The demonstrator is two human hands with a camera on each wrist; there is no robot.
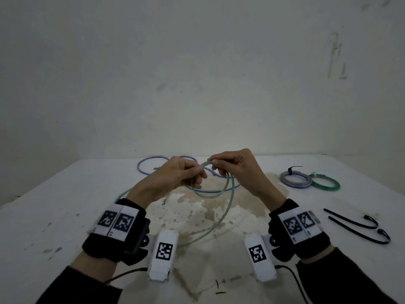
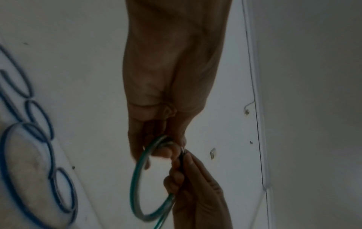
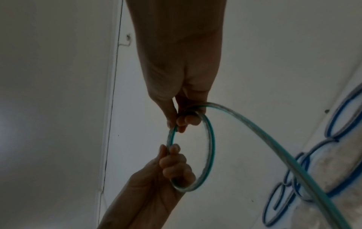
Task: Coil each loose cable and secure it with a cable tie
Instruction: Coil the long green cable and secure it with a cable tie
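Both hands raised above the stained patch [image 1: 210, 207] of the bench [image 1: 65, 216]. Left hand [image 1: 177, 172] and right hand [image 1: 236, 165] each pinch the green cable [image 1: 228, 194] at the top of a first small loop, likely to keep it from springing open. Its tail trails across the patch. Blue cable [image 1: 151, 165] lies loose behind; spare cable ties [image 1: 355, 224] right of it.

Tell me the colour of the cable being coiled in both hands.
Translucent green cable, clearest in the right wrist view.
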